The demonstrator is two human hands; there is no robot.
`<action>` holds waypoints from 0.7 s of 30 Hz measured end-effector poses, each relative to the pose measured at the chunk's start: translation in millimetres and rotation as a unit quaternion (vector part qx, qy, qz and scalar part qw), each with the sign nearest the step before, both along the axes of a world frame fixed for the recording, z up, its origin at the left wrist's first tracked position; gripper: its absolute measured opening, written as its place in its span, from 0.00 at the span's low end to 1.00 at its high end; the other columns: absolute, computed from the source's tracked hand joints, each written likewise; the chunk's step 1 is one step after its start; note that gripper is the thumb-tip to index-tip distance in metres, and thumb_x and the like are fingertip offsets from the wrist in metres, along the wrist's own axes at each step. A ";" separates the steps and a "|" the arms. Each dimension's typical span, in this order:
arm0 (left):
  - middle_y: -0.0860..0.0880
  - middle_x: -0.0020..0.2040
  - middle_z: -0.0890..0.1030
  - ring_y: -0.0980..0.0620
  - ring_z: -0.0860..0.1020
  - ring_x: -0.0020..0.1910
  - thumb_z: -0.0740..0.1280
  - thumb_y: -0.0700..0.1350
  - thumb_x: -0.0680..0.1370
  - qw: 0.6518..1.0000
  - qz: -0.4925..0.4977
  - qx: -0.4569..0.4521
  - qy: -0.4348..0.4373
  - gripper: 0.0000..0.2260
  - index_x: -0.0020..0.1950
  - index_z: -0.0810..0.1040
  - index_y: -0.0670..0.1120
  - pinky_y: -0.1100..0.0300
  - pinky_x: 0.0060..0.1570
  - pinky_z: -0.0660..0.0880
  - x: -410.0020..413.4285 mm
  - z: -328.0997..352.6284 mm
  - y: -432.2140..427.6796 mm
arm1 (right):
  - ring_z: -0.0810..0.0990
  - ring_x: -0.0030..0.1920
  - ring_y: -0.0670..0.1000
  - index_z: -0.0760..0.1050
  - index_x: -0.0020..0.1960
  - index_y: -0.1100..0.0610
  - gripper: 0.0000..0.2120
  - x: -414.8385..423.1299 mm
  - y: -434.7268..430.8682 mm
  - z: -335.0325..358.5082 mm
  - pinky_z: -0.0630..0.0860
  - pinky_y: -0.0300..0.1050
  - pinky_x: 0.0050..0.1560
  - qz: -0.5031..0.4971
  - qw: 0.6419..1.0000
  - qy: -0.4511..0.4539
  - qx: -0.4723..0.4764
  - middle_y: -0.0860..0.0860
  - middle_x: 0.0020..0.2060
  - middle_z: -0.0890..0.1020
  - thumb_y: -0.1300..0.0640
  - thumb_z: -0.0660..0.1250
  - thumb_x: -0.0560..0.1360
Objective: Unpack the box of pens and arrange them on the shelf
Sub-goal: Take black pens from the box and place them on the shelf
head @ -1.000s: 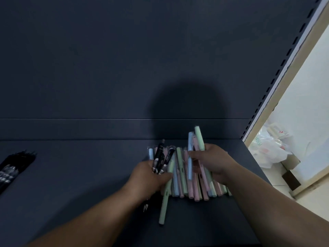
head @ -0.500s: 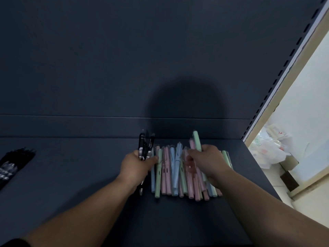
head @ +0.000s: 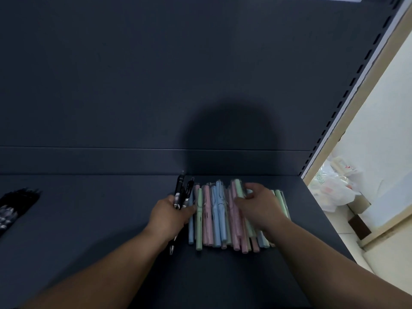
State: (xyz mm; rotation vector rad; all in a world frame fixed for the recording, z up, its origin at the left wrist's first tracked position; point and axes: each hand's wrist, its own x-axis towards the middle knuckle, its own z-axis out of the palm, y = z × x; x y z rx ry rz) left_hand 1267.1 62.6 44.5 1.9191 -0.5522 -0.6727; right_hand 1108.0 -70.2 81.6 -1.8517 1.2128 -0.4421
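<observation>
A row of pastel pens (head: 217, 216), pink, blue and green, lies side by side on the dark shelf (head: 89, 219), pointing toward the back wall. My left hand (head: 170, 214) is shut on a few black pens (head: 181, 192) at the row's left end; their tips stick out above and below my fist. My right hand (head: 258, 207) rests on top of the right part of the pastel row, fingers curled and spread over the pens, hiding several of them. No box is in view.
A bundle of black pens (head: 13, 206) lies at the shelf's far left. The shelf's slotted upright (head: 347, 92) runs along the right side. Beyond it, on the floor, are white plastic bags (head: 334, 186) and a cardboard box (head: 359, 221).
The pastel pens went from a crossed pile to an even row. My right hand let go of the raised green pen and now lies flat on the row. My left hand moved left with the black pens.
</observation>
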 end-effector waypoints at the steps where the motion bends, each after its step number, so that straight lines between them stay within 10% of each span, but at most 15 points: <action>1: 0.48 0.33 0.79 0.53 0.77 0.32 0.73 0.46 0.72 1.000 0.000 0.001 0.000 0.08 0.43 0.78 0.43 0.58 0.36 0.75 -0.7 -0.6 0.6 | 0.78 0.34 0.46 0.74 0.62 0.55 0.18 -2.1 0.4 -1.3 0.73 0.40 0.30 0.005 1.000 0.009 -0.020 0.47 0.40 0.80 0.56 0.68 0.72; 8: 0.48 0.34 0.80 0.54 0.76 0.31 0.74 0.46 0.72 1.000 -0.010 -0.008 0.021 0.08 0.45 0.78 0.44 0.60 0.34 0.75 -5.5 4.0 3.7 | 0.75 0.60 0.50 0.72 0.68 0.55 0.25 -15.8 3.6 -7.5 0.66 0.34 0.52 0.052 0.984 0.107 -0.129 0.52 0.66 0.72 0.51 0.69 0.72; 13: 0.50 0.33 0.79 0.58 0.75 0.27 0.73 0.44 0.73 0.999 -0.010 -0.022 0.044 0.08 0.47 0.78 0.43 0.66 0.27 0.73 -10.7 7.7 4.5 | 0.72 0.46 0.45 0.72 0.66 0.53 0.23 -25.2 -1.5 -3.2 0.63 0.30 0.38 0.063 0.981 0.135 -0.126 0.51 0.63 0.72 0.52 0.68 0.72; 17: 0.53 0.29 0.78 0.61 0.74 0.24 0.73 0.44 0.73 0.999 0.001 -0.023 0.042 0.07 0.46 0.78 0.44 0.67 0.25 0.72 -16.4 9.0 5.7 | 0.67 0.67 0.50 0.67 0.70 0.47 0.28 -32.9 0.4 -6.0 0.65 0.39 0.60 0.113 0.972 0.133 -0.158 0.49 0.69 0.64 0.45 0.68 0.72; 21: 0.52 0.26 0.77 0.58 0.73 0.24 0.73 0.47 0.73 0.999 0.030 -0.009 0.040 0.09 0.46 0.77 0.44 0.65 0.27 0.72 -21.3 13.3 8.4 | 0.67 0.63 0.46 0.73 0.64 0.47 0.22 -32.2 -0.4 -3.1 0.64 0.38 0.60 0.108 0.970 0.091 -0.200 0.46 0.64 0.68 0.41 0.68 0.72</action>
